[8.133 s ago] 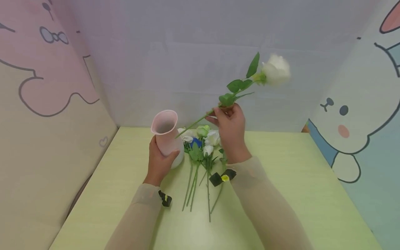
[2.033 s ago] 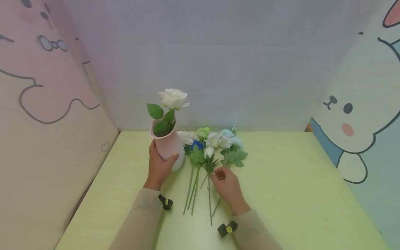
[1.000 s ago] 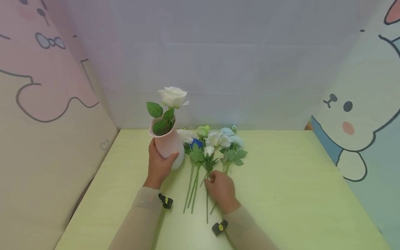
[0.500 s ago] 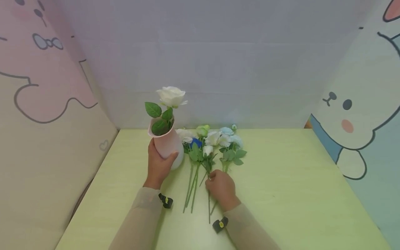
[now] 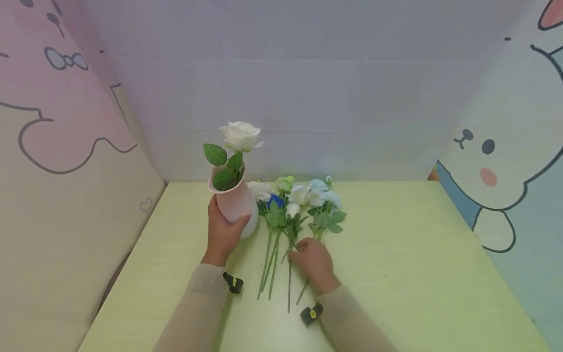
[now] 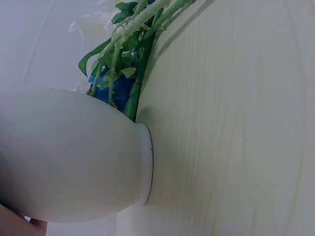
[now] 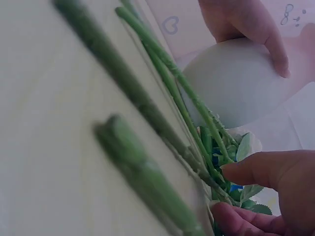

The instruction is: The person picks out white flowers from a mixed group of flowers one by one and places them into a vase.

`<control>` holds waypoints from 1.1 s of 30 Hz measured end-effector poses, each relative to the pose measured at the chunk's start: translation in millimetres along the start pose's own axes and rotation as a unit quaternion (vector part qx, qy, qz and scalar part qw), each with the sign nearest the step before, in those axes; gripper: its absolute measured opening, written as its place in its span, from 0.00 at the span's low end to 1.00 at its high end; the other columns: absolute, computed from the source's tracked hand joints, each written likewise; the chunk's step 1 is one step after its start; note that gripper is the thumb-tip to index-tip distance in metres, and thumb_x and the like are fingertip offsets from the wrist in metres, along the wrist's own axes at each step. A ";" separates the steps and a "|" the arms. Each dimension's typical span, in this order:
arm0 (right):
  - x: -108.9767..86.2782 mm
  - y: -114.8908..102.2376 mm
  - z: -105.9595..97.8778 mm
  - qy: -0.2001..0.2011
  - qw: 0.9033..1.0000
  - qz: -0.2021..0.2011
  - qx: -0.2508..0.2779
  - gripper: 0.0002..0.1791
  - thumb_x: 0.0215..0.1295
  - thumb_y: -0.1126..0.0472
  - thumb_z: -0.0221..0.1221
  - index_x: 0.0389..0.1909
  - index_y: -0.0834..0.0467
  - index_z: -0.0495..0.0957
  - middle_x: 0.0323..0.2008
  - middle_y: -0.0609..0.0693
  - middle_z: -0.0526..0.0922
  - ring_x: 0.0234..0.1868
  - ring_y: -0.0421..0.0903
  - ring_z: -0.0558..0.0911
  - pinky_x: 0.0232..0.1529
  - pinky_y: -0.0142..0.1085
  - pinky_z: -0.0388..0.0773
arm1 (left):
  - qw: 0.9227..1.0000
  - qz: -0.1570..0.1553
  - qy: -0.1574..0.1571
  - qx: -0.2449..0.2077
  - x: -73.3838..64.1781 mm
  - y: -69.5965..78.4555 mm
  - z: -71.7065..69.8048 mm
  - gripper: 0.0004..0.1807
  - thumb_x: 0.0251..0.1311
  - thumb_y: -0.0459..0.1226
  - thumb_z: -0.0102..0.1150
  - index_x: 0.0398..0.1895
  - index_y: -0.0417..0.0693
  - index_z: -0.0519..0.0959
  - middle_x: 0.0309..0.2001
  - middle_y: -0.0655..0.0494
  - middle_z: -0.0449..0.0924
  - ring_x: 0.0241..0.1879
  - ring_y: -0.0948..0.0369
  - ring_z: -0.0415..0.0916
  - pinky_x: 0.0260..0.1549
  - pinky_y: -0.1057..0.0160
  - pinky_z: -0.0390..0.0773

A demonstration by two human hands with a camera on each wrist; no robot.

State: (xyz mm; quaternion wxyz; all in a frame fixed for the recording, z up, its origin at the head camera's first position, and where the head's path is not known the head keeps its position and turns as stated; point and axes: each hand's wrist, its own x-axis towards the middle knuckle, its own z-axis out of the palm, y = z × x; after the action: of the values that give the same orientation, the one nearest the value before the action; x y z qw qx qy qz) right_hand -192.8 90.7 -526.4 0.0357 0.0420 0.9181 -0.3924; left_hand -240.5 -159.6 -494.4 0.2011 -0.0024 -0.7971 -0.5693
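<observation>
My left hand (image 5: pixel 222 232) grips the pink-and-white vase (image 5: pixel 237 205) around its body, thumb across the front. The left wrist view shows its pale base (image 6: pixel 145 167) against the tabletop. One white rose (image 5: pixel 241 136) with green leaves stands in the vase mouth, its lower stem hidden inside. My right hand (image 5: pixel 314 261) is low over the table, thumb and fingers pinching the stem (image 5: pixel 289 293) of a small white rosebud (image 5: pixel 292 210). In the right wrist view that stem (image 7: pixel 142 105) runs between thumb and fingers; the bud is hidden there.
Beside the vase lie several flowers: a blue flower (image 5: pixel 275 201), a green one (image 5: pixel 285 184), white ones (image 5: pixel 300 194) and light blue ones (image 5: pixel 332 199). Several bare stems (image 5: pixel 266 274) point toward the person. A plain wall (image 5: pixel 286 98) closes the back of the yellow-green table (image 5: pixel 418 254).
Earlier the white rose was in my right hand; now it stands in the vase. The right hand has come down to the rosebud's stem, whose lower end has just shifted slightly left.
</observation>
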 end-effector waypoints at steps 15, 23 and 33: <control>6.7 -2.3 -4.2 -0.016 0.999 -0.005 -0.037 0.07 0.54 0.57 0.69 0.34 0.54 0.86 0.35 0.48 0.86 0.38 0.51 0.83 0.42 0.48 0.79 | 1.000 -0.013 -0.006 -0.002 0.5 1.8 1.0 0.56 0.55 0.44 0.77 0.81 0.58 0.51 0.69 0.49 0.61 0.62 0.50 0.66 0.61 0.39 0.67; 10.3 -0.4 -12.7 -0.038 0.998 0.022 0.041 0.08 0.57 0.59 0.68 0.37 0.56 0.86 0.37 0.51 0.85 0.37 0.50 0.82 0.41 0.46 0.80 | 1.000 0.013 -0.003 -0.006 1.0 0.0 0.1 0.55 0.55 0.43 0.77 0.81 0.56 0.52 0.69 0.49 0.62 0.62 0.51 0.66 0.60 0.42 0.67; 12.4 -1.4 -19.4 -0.060 0.990 0.012 0.126 0.12 0.57 0.63 0.65 0.41 0.62 0.83 0.35 0.52 0.84 0.33 0.47 0.80 0.35 0.40 0.80 | 1.000 0.012 -0.002 0.001 0.9 -1.8 -0.7 0.56 0.54 0.44 0.78 0.81 0.57 0.51 0.70 0.49 0.61 0.62 0.51 0.66 0.60 0.42 0.67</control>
State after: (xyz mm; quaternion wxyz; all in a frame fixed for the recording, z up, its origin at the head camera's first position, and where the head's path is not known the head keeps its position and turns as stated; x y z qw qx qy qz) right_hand -205.9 104.5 -513.2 0.0900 0.0340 0.8569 -0.5065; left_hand -241.5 -161.0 -495.5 0.2069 -0.0128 -0.7980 -0.5659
